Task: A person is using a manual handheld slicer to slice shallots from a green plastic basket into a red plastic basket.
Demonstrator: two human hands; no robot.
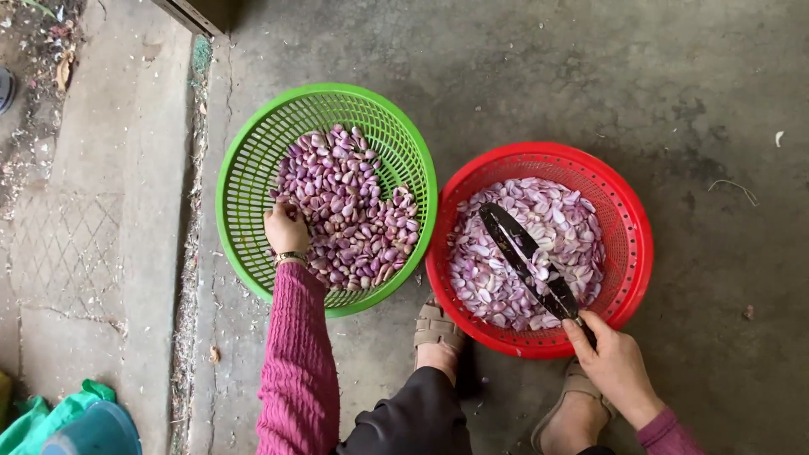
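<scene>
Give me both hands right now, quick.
Left hand: closed among the shallots in the green basket.
Right hand: gripping a knife over the red basket.

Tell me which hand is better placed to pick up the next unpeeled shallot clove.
Left. The left hand already rests on the cloves in the green basket; the right hand is occupied holding the knife over the red basket.
</scene>
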